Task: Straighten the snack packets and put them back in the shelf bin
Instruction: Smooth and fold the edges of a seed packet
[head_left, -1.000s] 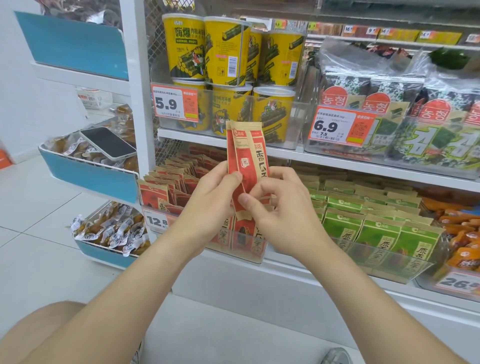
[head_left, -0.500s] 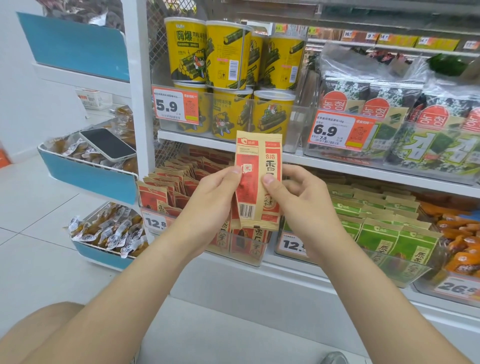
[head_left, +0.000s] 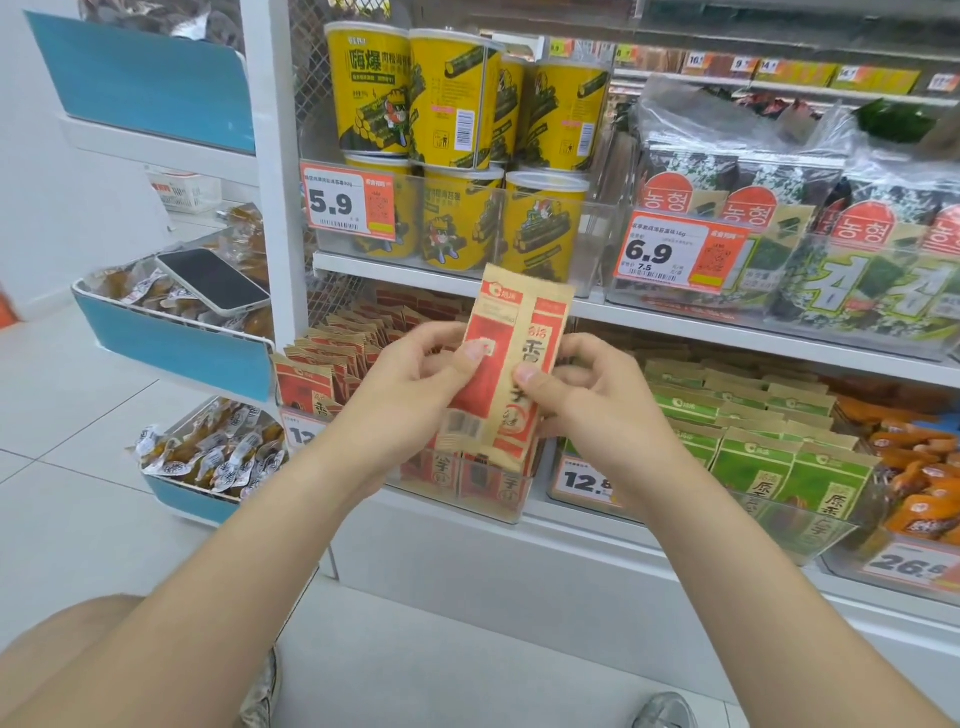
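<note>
though upright before, snack packets (head_left: 511, 312), seemingly two, tilted, clamped in left hand (head_left: 410, 400) and right hand (head_left: 597, 405) fingers (head_left: 582, 345)

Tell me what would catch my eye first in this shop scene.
The red and tan snack packets are held up at the centre, pinched between the left hand and the right hand, in front of the clear shelf bin of matching packets. Behind them, bright yellow tubs are stacked on the upper shelf by a 5.9 price tag. To the left, a phone lies on wrapped snacks in a blue side bin.
</note>
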